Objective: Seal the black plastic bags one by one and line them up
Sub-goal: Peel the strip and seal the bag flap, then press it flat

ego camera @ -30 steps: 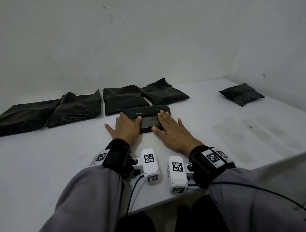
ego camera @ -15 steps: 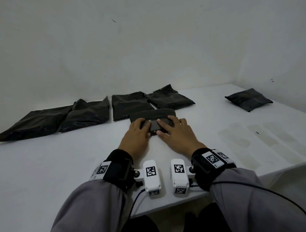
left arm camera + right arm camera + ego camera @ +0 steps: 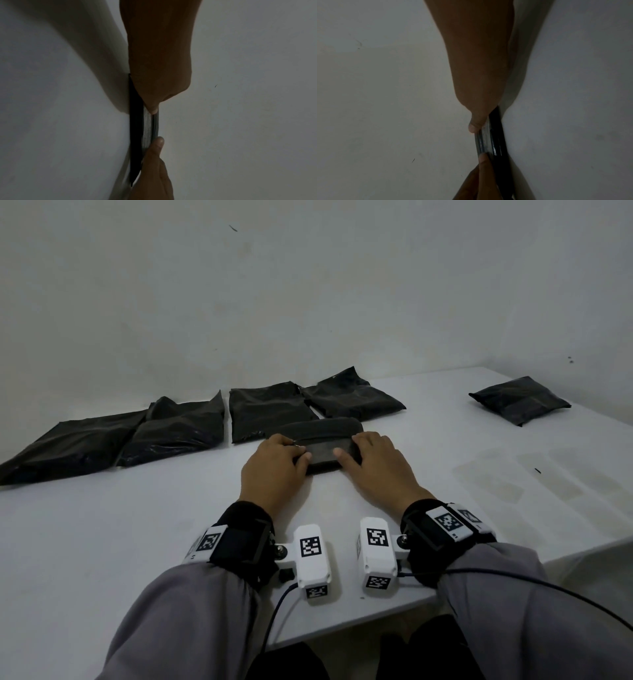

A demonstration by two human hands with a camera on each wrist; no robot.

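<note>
A black plastic bag (image 3: 322, 451) lies across the white table (image 3: 137, 525) just in front of me, its near flap folded over. My left hand (image 3: 284, 453) grips its left end and my right hand (image 3: 359, 450) its right end, fingers curled over the flap and thumbs on top. In the left wrist view my left thumb presses a grey strip (image 3: 147, 127) along the bag (image 3: 135, 128). In the right wrist view, the right thumb presses the same strip (image 3: 483, 139) beside the glossy black fold (image 3: 496, 135). The fingertips under the flap are hidden.
Several black bags lie in a row along the back wall, from the far left (image 3: 68, 443) to just behind the held bag (image 3: 352, 398). One more bag (image 3: 519, 398) sits alone at the far right. The table's front edge (image 3: 376, 611) runs close to my wrists.
Both hands lay flat with straight fingers on the bag; now their fingers curl over its near flap with thumbs on top. The view has tilted up a little.
</note>
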